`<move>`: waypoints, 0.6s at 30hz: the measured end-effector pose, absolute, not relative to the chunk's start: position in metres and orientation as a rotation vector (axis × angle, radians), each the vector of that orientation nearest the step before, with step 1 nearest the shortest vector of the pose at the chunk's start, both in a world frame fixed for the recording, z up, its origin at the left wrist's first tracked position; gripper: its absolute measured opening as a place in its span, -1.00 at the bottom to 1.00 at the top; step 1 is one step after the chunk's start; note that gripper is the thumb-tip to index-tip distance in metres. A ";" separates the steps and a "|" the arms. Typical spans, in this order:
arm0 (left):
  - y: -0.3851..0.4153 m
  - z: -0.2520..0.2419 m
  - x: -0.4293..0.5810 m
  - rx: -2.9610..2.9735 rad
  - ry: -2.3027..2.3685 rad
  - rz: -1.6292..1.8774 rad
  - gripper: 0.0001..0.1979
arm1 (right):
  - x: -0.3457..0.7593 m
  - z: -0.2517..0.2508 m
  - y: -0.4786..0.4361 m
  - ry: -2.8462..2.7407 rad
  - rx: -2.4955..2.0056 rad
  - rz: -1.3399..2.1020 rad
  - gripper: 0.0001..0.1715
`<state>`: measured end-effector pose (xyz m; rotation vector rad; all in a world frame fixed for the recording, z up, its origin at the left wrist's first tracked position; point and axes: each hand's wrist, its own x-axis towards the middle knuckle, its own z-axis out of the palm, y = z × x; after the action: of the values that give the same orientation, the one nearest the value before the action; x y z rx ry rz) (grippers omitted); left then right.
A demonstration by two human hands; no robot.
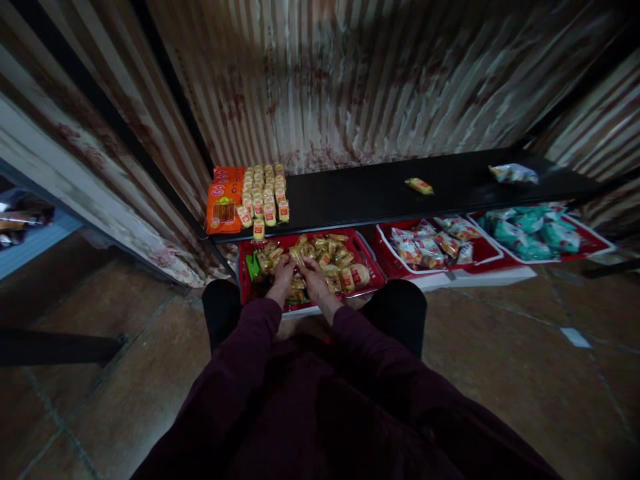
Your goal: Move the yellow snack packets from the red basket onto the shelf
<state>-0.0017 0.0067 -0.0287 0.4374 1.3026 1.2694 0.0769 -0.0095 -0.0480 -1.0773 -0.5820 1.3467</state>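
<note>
Both of my hands are over a red basket (371, 257) filled with small gold-wrapped snacks (343, 255). My left hand (283, 277) and my right hand (314, 276) are close together, their fingers closed on one wrapped snack (297, 256) between them. Green packets (252, 266) lie at the basket's left end. Just beyond, on the black shelf (340, 197), rows of yellow wrapped snacks (265, 193) stand at the left end beside orange packets (223, 208).
A single yellow packet (420, 186) and a whitish packet (513, 174) lie farther right on the shelf. Below it are a basket of white-and-orange packets (425, 245) and one of teal packets (533, 230). A black post (175, 120) rises at the left, before a striped curtain (350, 87).
</note>
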 end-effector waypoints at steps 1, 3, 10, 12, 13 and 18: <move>0.007 -0.030 -0.002 0.435 1.297 1.266 -0.79 | 0.077 -0.049 -0.009 -0.603 -1.084 1.341 -0.70; 0.007 -0.031 -0.002 0.431 1.285 1.268 -0.80 | 0.077 -0.050 -0.010 -0.640 -1.091 1.341 -0.69; 0.006 -0.032 -0.004 0.388 1.290 1.292 -0.89 | 0.078 -0.046 -0.013 -0.699 -1.095 1.331 -0.72; 0.007 -0.033 -0.006 0.349 1.313 1.291 -0.89 | 0.077 -0.043 -0.014 -0.700 -1.094 1.321 -0.76; 0.007 -0.034 -0.007 0.331 1.321 1.289 -0.88 | 0.077 -0.043 -0.015 -0.687 -1.097 1.319 -0.77; 0.006 -0.033 -0.014 0.240 1.294 1.254 -0.92 | 0.077 -0.043 -0.017 -0.617 -1.084 1.335 -0.74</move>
<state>-0.0140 0.0058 -0.0331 0.2403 1.2936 1.2543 0.0766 -0.0171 -0.0432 -1.0837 -0.6172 1.3352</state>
